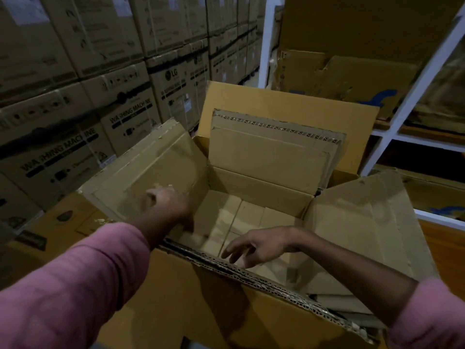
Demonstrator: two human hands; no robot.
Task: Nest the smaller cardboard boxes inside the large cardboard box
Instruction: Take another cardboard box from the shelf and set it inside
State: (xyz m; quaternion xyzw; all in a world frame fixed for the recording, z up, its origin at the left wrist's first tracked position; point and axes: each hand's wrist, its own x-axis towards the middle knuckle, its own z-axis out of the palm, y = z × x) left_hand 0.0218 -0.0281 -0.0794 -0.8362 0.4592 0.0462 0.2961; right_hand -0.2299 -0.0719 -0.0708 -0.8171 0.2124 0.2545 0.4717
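Observation:
A large cardboard box [196,298] stands open in front of me, its near wall torn along the top. A smaller cardboard box [261,182] sits inside it with its flaps up, and its floor is bare. My left hand [168,200] presses against the smaller box's left flap [151,167], its fingers blurred. My right hand [251,245] hovers over the opening with fingers spread and holds nothing. The right flap [364,222] leans outward.
Stacked washing machine cartons [75,109] fill the left and back. A white shelf frame [402,104] holding flattened cardboard stands on the right. A tall yellow flap [289,102] rises behind the boxes.

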